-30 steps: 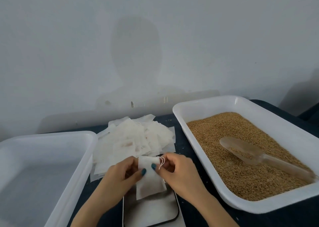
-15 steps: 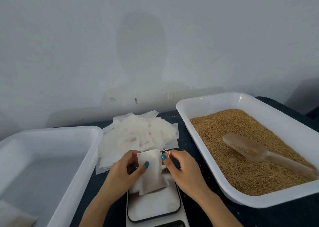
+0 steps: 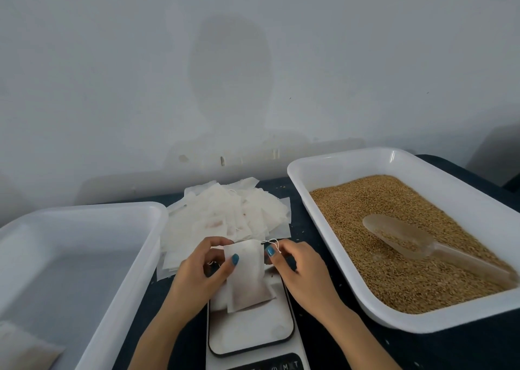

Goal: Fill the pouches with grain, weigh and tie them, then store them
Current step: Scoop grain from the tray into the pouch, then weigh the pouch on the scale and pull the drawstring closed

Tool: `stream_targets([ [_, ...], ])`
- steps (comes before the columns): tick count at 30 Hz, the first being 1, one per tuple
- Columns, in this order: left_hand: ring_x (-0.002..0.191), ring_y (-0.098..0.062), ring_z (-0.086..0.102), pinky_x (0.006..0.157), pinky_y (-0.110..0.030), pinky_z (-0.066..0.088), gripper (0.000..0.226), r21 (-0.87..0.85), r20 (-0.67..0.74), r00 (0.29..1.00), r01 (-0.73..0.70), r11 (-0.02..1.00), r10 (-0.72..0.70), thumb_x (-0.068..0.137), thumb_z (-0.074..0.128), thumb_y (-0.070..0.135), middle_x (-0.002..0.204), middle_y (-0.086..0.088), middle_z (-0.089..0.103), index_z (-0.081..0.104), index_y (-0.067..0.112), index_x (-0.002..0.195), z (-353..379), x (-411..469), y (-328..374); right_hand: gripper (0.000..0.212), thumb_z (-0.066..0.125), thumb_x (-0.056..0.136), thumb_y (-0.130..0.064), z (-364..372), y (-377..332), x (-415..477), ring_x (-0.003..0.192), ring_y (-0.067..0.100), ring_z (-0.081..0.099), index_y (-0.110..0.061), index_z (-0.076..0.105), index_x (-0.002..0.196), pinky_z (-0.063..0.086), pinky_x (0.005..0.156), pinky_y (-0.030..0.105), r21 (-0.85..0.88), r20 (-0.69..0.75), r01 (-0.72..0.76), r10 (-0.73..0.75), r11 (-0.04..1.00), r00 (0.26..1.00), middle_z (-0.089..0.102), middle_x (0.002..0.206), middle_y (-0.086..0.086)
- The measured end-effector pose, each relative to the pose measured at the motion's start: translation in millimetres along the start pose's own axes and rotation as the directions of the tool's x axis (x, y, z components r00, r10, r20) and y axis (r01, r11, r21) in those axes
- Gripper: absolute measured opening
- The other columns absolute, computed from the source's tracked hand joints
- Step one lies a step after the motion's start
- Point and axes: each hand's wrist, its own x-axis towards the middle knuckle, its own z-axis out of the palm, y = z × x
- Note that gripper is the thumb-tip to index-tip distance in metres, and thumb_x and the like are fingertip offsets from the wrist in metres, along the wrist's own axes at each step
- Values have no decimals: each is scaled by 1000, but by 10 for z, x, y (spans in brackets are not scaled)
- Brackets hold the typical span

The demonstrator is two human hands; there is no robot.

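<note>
Over the white digital scale (image 3: 253,330) on the dark worktop (image 3: 302,229), the left hand (image 3: 197,274) pinches the left edge of a flat white paper pouch (image 3: 247,276), and the right hand (image 3: 298,271) pinches its top corner by the drawstring (image 3: 274,241). It looks unfilled, so I'd say she's opening it. Next comes filling, which means freeing the right hand for the clear plastic scoop (image 3: 399,237), lying in the golden grain (image 3: 365,200) right of the scale.

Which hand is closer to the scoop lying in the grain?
Right. The right hand pinches the pouch beside the grain tray holding the scoop; the left hand grips the pouch's other side, farther from the scoop.
</note>
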Motion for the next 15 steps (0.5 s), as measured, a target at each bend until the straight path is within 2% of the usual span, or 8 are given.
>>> stream_targets([
  [4, 86, -3, 67, 66, -13, 53, 38, 7, 0, 1000, -2, 1000, 2, 76, 57, 61, 95, 24, 69, 52, 42, 109, -4, 2, -8, 28, 49, 99, -49, 6, 7, -2, 88, 3, 54, -27, 66, 97, 45, 73, 23, -5, -1, 3, -3, 1000, 1000, 64, 87, -13],
  [9, 85, -7, 64, 71, -21, 54, 32, 25, 8, 1000, -9, 1000, 9, 75, 56, 65, 96, 21, 68, 51, 54, 105, 4, 10, -43, 25, 50, 98, -47, 16, 16, -1, 90, 2, 55, -29, 66, 100, 46, 74, 22, -2, 0, -4, 4, 1000, 1000, 65, 90, -13],
  [12, 90, 0, 62, 72, -15, 53, 38, 40, 8, 1000, -9, 999, 8, 74, 56, 65, 97, 32, 65, 51, 50, 108, 18, 8, -37, 26, 49, 98, -48, 16, 14, 0, 90, 2, 55, -28, 66, 99, 45, 73, 21, 9, 5, 3, -3, 1000, 1000, 65, 89, -13],
  [15, 85, -4, 64, 71, -15, 53, 37, 23, -10, 1000, -16, 1000, 16, 74, 58, 62, 92, 25, 68, 53, 47, 108, 24, 9, -31, 23, 51, 98, -46, 17, 15, -7, 90, 2, 54, -28, 66, 100, 45, 73, 21, 11, 3, 7, -7, 1000, 1000, 64, 89, -14],
])
